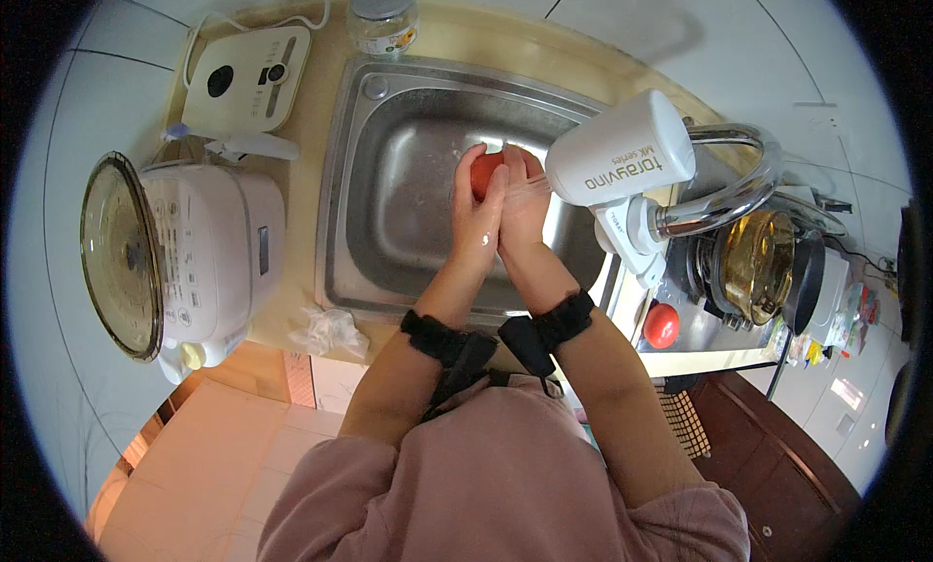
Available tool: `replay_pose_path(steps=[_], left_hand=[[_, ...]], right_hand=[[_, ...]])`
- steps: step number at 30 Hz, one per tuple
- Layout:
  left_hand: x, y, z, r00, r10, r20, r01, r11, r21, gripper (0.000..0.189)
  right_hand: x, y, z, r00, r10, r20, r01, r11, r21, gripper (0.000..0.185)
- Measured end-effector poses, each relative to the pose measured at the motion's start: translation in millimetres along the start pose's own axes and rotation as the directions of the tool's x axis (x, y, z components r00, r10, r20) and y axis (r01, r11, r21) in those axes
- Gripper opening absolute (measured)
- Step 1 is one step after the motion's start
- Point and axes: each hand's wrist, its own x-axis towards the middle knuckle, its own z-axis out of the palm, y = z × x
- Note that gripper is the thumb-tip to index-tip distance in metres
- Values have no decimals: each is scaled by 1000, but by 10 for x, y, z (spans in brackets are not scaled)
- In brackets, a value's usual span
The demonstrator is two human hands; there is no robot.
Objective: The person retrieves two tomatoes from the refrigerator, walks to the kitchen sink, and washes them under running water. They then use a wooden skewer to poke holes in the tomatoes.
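Note:
Both my hands cup a red tomato [487, 174] over the stainless steel sink [408, 198]. My left hand [479, 212] wraps its near left side, thumb along the front. Against the right side of the fruit lies my right hand [525, 201], wet under a stream of water [531, 187]. That water comes from a white Torayvino faucet filter [619, 150] on a curved chrome spout [758, 176]. The fingers hide much of the tomato. A second tomato [661, 325] rests on the counter to the right of the sink.
A glass jar [383, 19] stands behind the sink. On the left are a white appliance [248, 81], a rice cooker [219, 249] and a glass lid [120, 256]. Crumpled tissue [332, 332] lies by the sink's front corner. An amber glass pot [758, 267] and pans stand at right.

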Motion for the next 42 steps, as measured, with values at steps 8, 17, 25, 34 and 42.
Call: replay_pose_path(steps=[8,17,25,34,42], left_hand=[[126,-6,-362,771,-483,416,633,653,-416,32],[114,-113,-103,956,-288,63,294,928,-227,32],[126,6,-168,871,-421,252,489,788,-374,35],[199,205,-333,704,-600,380,708,630,-319,29],[-3,95,-108,969,-187,164,223,946,-234,33]], right_hand=[[-76,-280,-305,524,-584,620,849,420,-322,38],[44,35,-110,979,-140,150,169,964,-206,15],[-98,-150,-204,804,-503,318,595,694,-405,37],[43,-199,-418,477,-484,733,848,472,-240,53],[-104,0,-174,978,-107,179,88,990,112,35]])
